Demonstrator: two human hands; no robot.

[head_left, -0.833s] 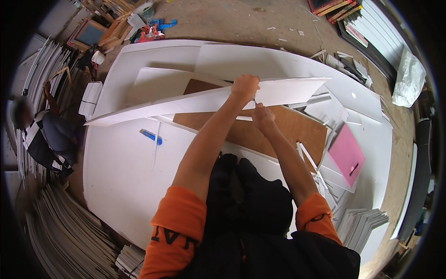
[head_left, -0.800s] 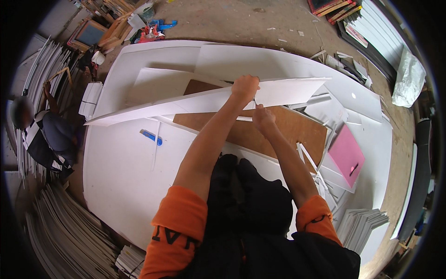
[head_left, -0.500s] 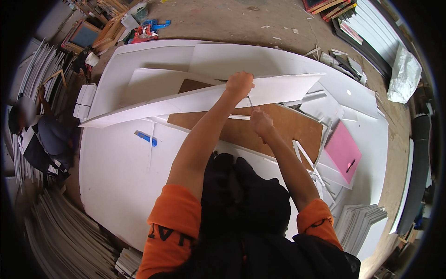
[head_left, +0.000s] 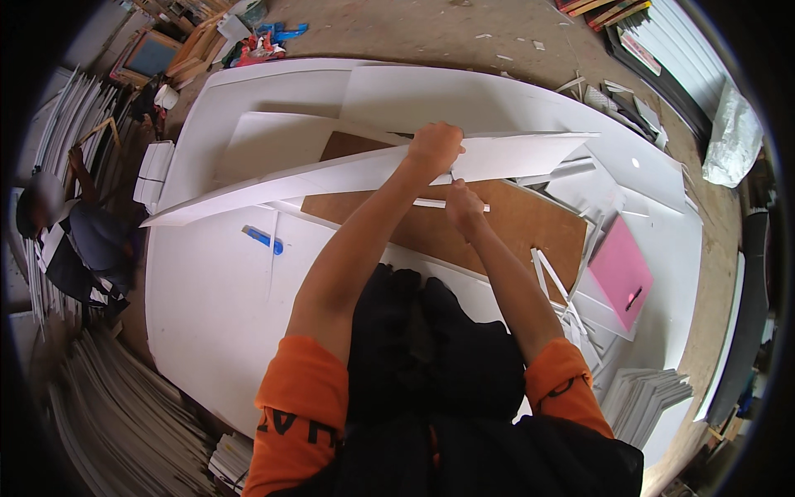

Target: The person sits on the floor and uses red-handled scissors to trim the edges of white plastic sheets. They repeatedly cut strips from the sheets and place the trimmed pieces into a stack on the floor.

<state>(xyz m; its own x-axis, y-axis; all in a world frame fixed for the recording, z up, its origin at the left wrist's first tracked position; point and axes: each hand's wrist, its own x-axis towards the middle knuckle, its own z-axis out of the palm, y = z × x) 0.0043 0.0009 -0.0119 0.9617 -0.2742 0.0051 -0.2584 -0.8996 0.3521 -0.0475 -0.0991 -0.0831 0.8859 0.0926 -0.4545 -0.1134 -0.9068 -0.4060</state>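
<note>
Orange sleeves frame our two bare forearms reaching forward over white sheets spread on the floor. Our right hand [head_left: 464, 209] is closed, its grip pinching a thin white strip [head_left: 447, 204] above a brown board [head_left: 513, 228]. Just beyond, our left hand [head_left: 433, 147] has its grip curled tight over the edge of a long white panel [head_left: 331, 178] lying tilted across the board. A blue cutter [head_left: 263, 240] lies to the left, a pink sheet [head_left: 619, 272] to the right.
</note>
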